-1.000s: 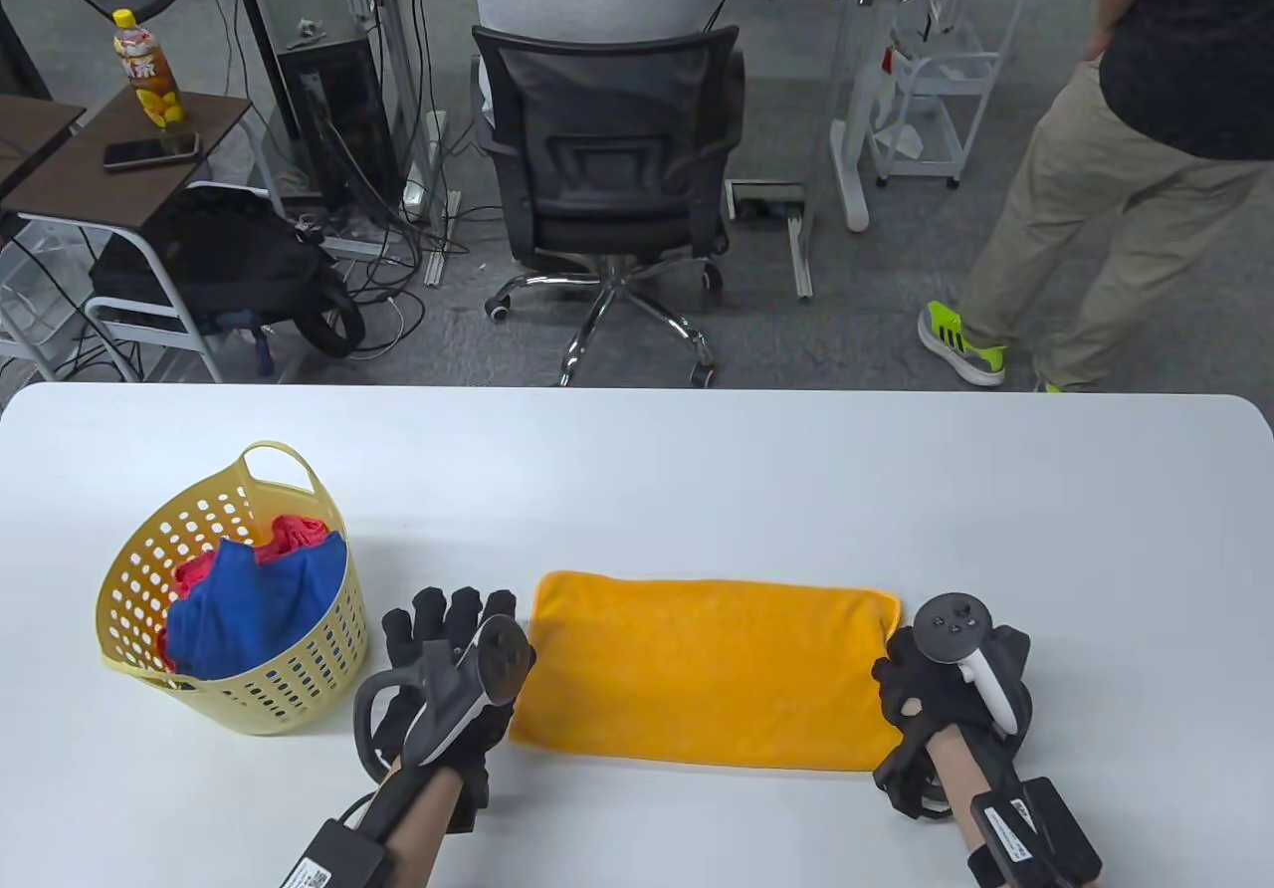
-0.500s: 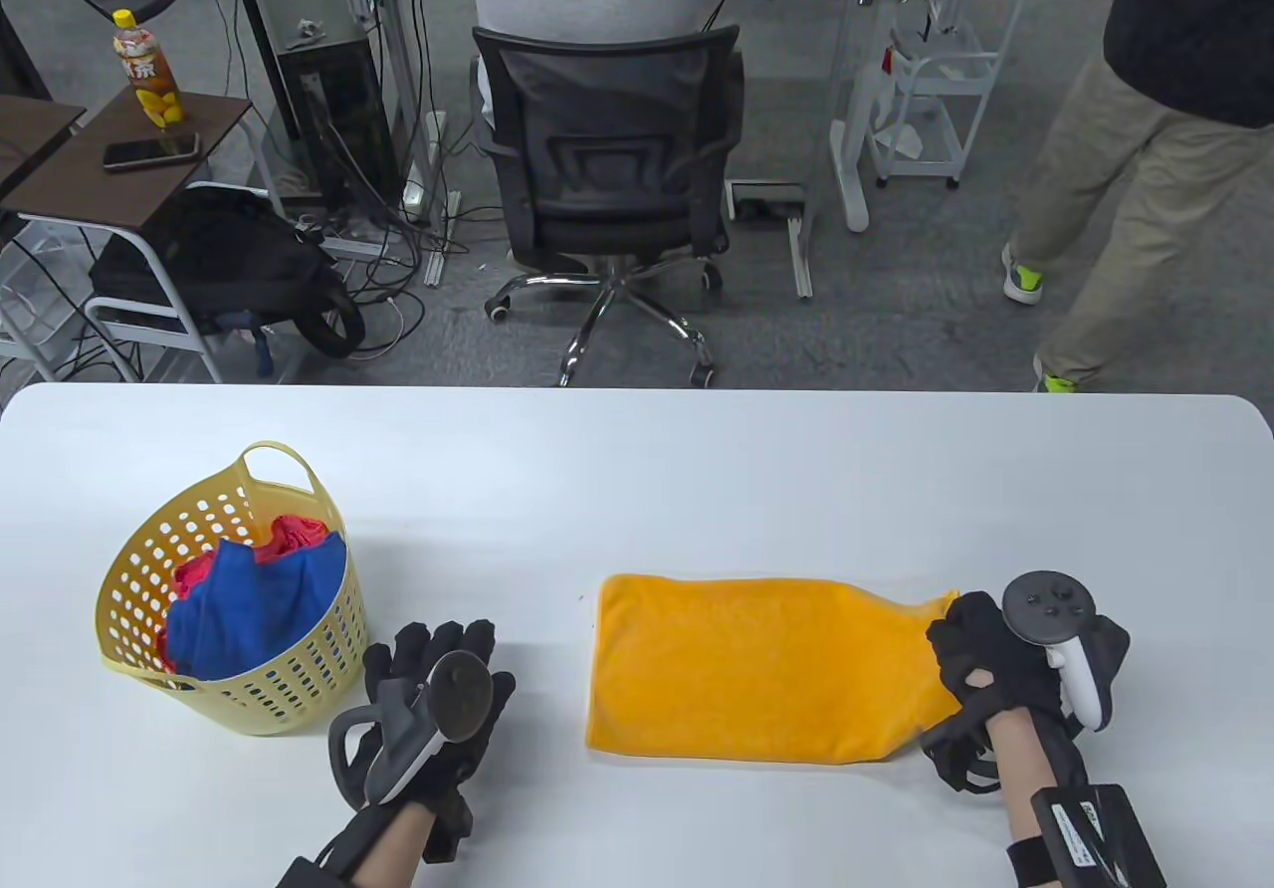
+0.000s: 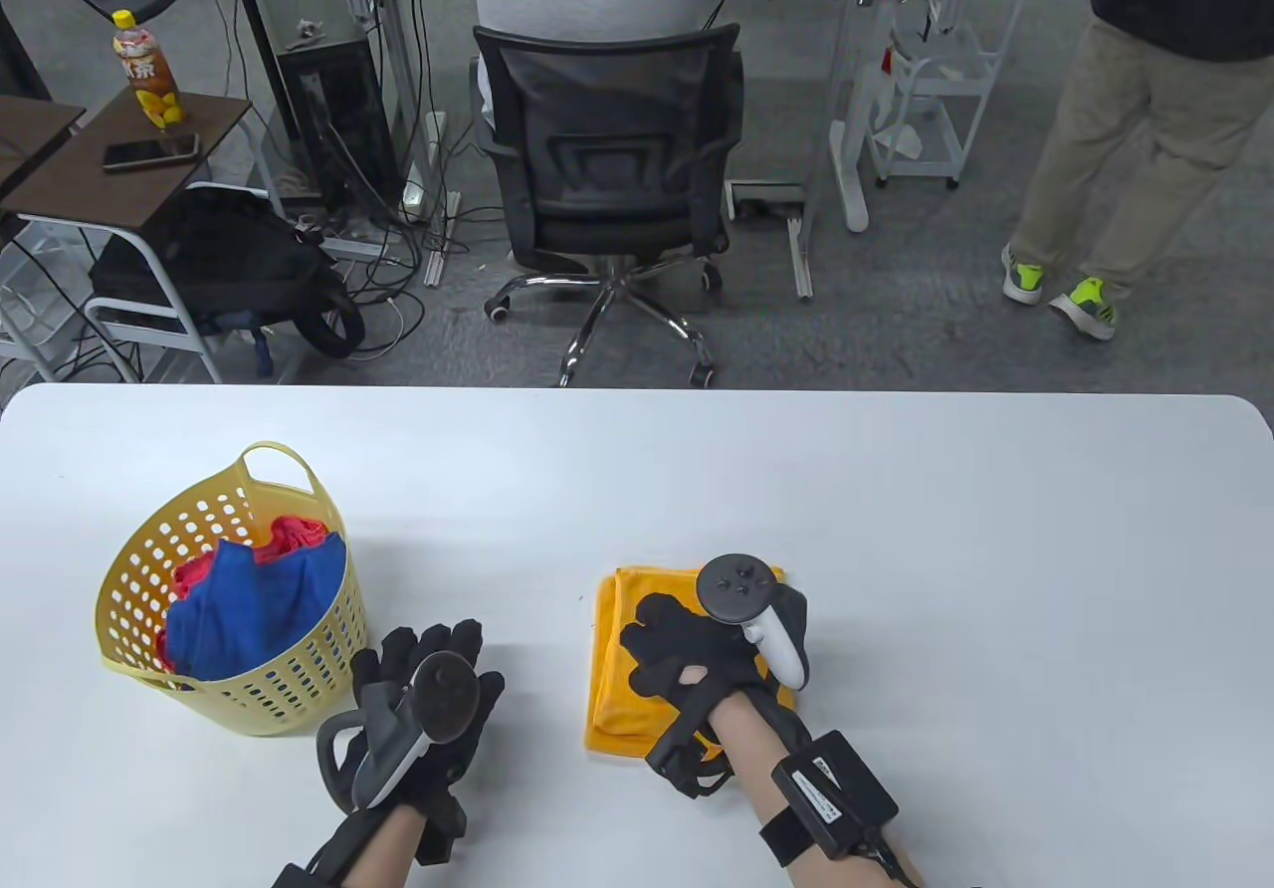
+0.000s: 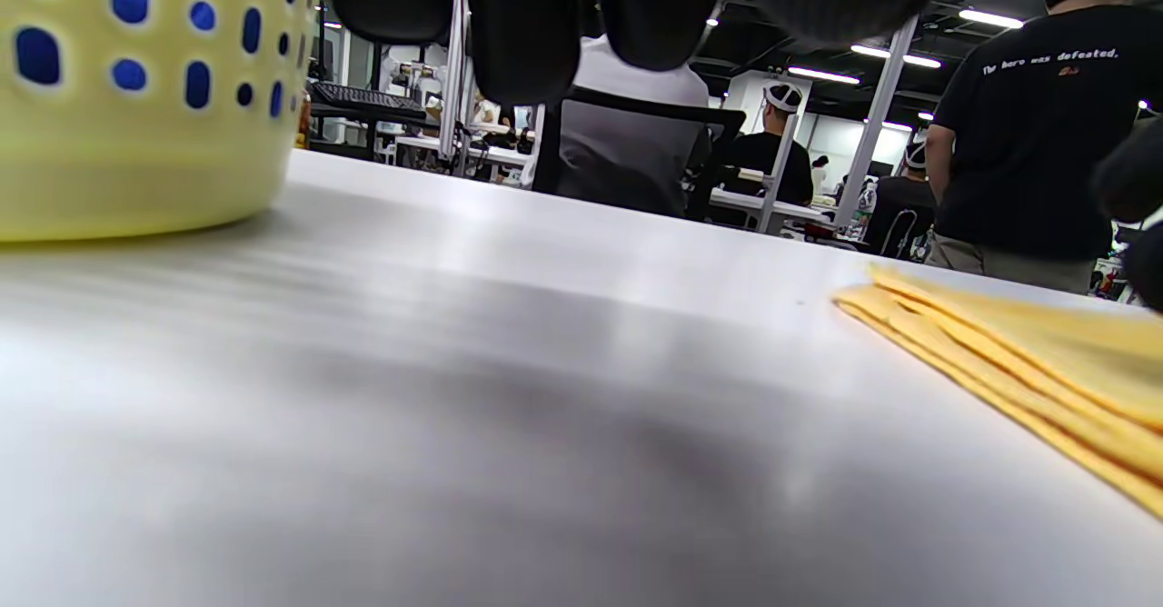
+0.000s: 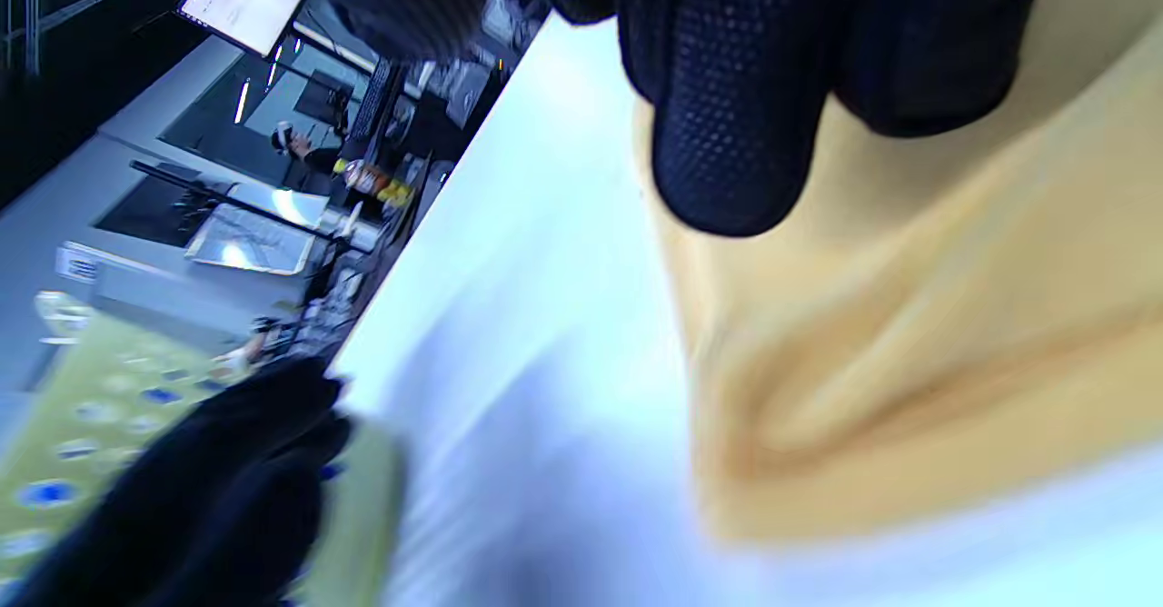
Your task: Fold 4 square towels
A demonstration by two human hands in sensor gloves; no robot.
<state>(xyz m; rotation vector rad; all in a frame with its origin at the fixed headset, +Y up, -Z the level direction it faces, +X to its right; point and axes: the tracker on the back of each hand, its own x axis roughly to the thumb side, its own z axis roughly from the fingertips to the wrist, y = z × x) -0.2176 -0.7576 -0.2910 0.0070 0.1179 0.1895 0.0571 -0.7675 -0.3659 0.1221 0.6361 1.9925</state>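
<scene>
An orange towel [image 3: 609, 689] lies folded into a small square on the white table [image 3: 896, 530], at front centre. My right hand [image 3: 662, 634] rests on top of it with fingers spread and presses it flat. The right wrist view shows a fingertip [image 5: 736, 116] on the orange cloth [image 5: 909, 316]. My left hand [image 3: 428, 654] lies flat and empty on the table, to the left of the towel. The towel's layered edge shows in the left wrist view [image 4: 1045, 380].
A yellow perforated basket [image 3: 299, 669] stands at front left, just left of my left hand, with a blue towel [image 3: 249, 609] and a red towel [image 3: 294, 533] inside. It also shows in the left wrist view [image 4: 118, 134]. A person walks beyond the table's far right.
My right hand carried the towel's right edge over to the left, folding the long rectangle into a small square, and now rests on it. My left hand drew back a little.
</scene>
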